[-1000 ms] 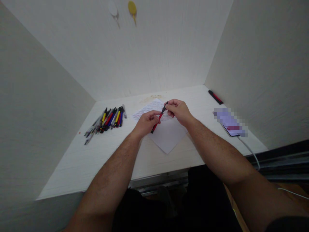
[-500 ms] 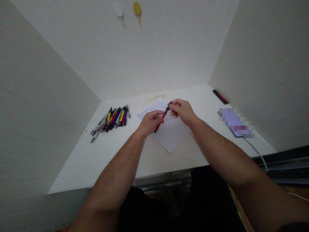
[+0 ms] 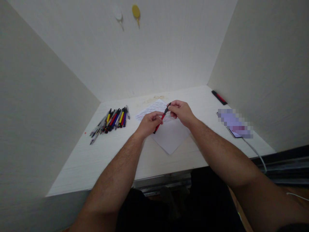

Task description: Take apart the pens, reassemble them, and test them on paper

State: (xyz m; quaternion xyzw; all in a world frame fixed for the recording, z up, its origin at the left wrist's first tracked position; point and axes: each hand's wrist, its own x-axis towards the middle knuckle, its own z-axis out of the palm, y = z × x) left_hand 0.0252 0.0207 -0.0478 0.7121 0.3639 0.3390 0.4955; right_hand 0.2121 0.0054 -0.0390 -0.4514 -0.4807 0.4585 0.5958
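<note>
One slim, straight pen (image 3: 163,116) spans left hand (image 3: 150,123) and right hand (image 3: 181,112).

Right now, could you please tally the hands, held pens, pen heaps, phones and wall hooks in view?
Hands: 2 (left hand, right hand)
Held red-and-black pen: 1
Pen heap: 1
Phone: 1
Wall hooks: 2 (yellow hook, white hook)
Total: 7

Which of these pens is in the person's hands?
The red pen with black ends, slanting over the paper: the left hand holds its middle, the right hand its far end. The piled pens lie untouched.
</note>
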